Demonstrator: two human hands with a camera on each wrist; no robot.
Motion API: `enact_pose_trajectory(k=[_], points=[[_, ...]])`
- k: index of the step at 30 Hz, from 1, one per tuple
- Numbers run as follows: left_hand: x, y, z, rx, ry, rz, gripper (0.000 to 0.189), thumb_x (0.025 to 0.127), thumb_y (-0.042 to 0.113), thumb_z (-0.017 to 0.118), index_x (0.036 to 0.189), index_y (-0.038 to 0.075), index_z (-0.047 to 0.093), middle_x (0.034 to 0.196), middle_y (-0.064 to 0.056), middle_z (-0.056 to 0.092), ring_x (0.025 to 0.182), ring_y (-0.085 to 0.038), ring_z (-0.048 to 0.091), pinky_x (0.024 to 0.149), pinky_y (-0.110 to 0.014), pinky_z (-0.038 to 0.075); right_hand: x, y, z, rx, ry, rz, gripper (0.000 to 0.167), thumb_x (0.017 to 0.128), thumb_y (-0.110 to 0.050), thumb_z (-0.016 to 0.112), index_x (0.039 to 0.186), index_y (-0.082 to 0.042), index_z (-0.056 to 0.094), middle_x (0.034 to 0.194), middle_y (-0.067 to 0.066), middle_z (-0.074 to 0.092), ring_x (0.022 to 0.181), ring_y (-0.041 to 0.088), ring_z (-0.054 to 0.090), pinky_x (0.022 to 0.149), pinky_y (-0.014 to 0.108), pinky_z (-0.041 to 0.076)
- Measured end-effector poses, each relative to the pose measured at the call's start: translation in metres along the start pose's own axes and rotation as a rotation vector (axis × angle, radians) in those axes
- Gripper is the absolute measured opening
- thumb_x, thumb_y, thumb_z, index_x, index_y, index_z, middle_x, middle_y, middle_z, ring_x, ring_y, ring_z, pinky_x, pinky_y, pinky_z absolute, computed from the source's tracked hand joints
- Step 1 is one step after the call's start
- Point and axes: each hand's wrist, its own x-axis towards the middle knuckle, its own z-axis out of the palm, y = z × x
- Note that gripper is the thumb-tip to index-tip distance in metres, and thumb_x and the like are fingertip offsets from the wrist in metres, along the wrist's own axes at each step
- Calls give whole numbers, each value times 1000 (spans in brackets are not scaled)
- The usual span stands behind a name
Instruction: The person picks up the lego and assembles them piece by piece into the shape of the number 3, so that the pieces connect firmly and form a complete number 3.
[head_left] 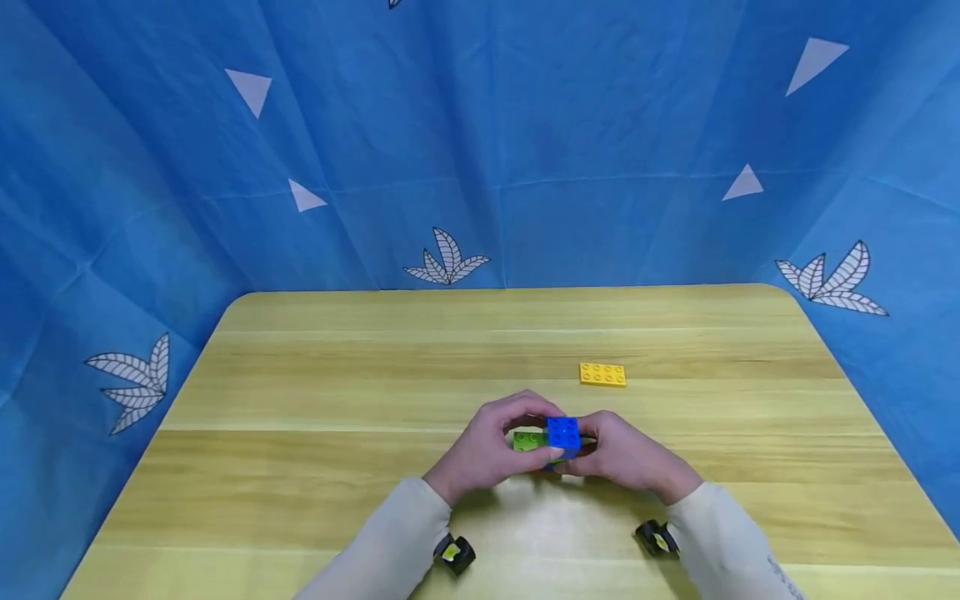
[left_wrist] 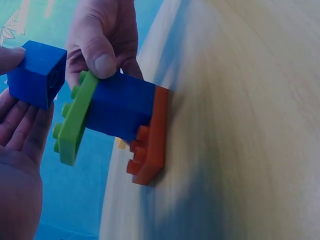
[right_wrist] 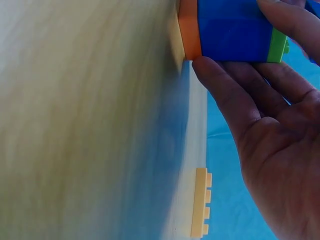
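Note:
Near the front middle of the table, my left hand (head_left: 483, 446) pinches a blue block (left_wrist: 37, 75) between thumb and fingers. In the left wrist view that block is held just above a green studded plate (left_wrist: 75, 120), with a gap between them. The green plate tops a second blue block (left_wrist: 122, 102), which sits on an orange studded plate (left_wrist: 155, 140). My right hand (head_left: 633, 450) grips this small stack, thumb on one side of the lower blue block and fingers on the other. In the head view, both hands hide most of the stack.
A yellow studded plate (head_left: 602, 375) lies flat on the wooden table (head_left: 337, 375), beyond the right hand. Blue cloth (head_left: 525, 125) with leaf and triangle prints hangs behind the table and at its sides. Black wrist devices (head_left: 455, 554) show at both sleeves.

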Motion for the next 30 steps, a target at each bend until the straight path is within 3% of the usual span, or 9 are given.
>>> enact_pose_trajectory(k=[8, 16, 25, 30], points=[[-3, -1, 1, -30, -9, -67, 29, 86, -3, 73, 114, 0, 66, 109, -6, 64, 105, -15, 61, 100, -39, 45, 0, -2, 1, -18, 3, 4, 24, 84, -13, 79, 103, -3, 69, 97, 2, 70, 92, 19, 66, 81, 27, 54], [-3, -3, 0, -18, -25, -89, 29, 86, -3, 73, 115, 1, 65, 111, -6, 64, 106, -16, 61, 100, -41, 45, -1, -4, 2, -76, 13, -14, 26, 84, -14, 79, 104, -1, 68, 97, 1, 70, 91, 17, 66, 80, 28, 54], [-4, 0, -2, 86, -25, -31, 30, 85, -3, 75, 113, -1, 66, 109, -9, 65, 104, -13, 62, 91, -44, 51, -1, -1, 3, -66, 12, -21, 26, 84, -12, 78, 106, -1, 68, 98, 2, 70, 90, 17, 66, 78, 29, 55], [-4, -7, -2, 142, -21, -26, 29, 84, 0, 76, 112, 3, 69, 108, -4, 67, 102, -10, 62, 90, -39, 52, -2, -2, 3, -52, 12, -14, 26, 84, -13, 78, 106, -2, 68, 98, 2, 70, 90, 17, 66, 78, 28, 55]])
